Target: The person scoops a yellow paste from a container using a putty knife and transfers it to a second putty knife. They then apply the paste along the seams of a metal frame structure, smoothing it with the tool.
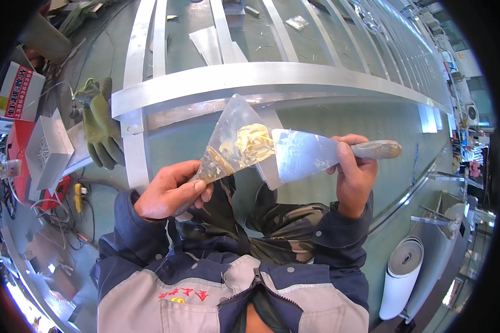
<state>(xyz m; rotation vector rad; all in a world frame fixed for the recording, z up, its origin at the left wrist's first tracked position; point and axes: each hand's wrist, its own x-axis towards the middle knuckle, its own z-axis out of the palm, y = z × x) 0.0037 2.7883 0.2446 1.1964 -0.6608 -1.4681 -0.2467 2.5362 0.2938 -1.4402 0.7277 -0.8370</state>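
My left hand (175, 190) is closed round the handle of a putty knife (223, 130) whose wide blade points up and away. On that blade sits a lump of cream-coloured putty (254, 140), with smears down toward the handle. A second putty knife (308, 155) is pinched in my right hand (354, 172), near where its blade meets the worn wooden handle. Its blade points left, and its edge meets the putty lump. Both knives are held over my lap, in front of a pale metal frame (272, 75).
The frame's long bars run away across the green floor. A yellow-green work glove (100, 125) hangs at its left end. Farther left stand a metal tray of small parts (50, 150), a red machine (22, 147) and cables. A rolled sheet (404, 272) lies at the right.
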